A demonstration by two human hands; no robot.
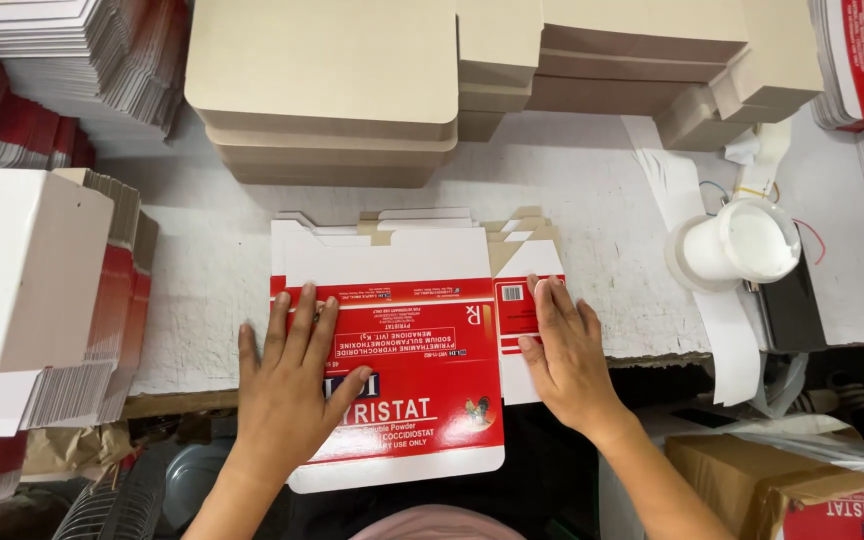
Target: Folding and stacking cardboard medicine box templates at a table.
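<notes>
Flattening a red-and-white carton blank point(402, 350) at six o'clock on the bench point(592, 190), left hand point(287, 385) spread open on it, right hand point(562, 350) open at three o'clock (side flap probably wants creasing).

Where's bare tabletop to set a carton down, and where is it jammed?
Bare white table between the flat carton and the tan board stacks; a narrower strip by the left stack. Right edge is crowded by the glue pot. Left hand and right hand press the carton.
</notes>
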